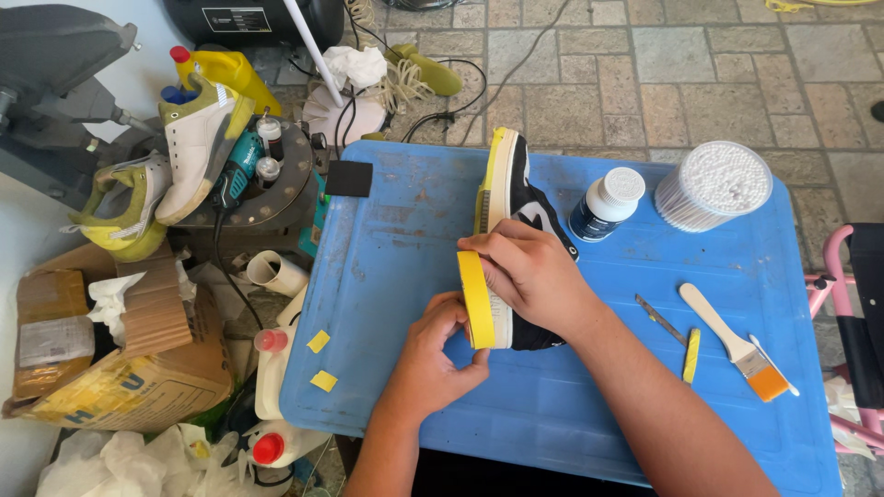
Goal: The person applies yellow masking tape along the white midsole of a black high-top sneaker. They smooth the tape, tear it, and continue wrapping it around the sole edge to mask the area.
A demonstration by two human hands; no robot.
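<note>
A black and white sneaker (527,198) lies on its side on the blue table (405,267), its sole facing left. A strip of yellow tape (476,299) runs over the sole's edge at the near end. My right hand (534,276) rests over the shoe and presses the tape with its fingers. Just left of the shoe, my left hand (433,354) pinches the lower end of the tape against the sole.
A dark bottle with a white cap (603,204), a round tub of cotton swabs (714,184), a wooden brush (737,348), a small blade (659,318) and yellow tape pieces (319,359) lie on the table. Shoes (198,147), bottles and a cardboard box (110,359) crowd the left.
</note>
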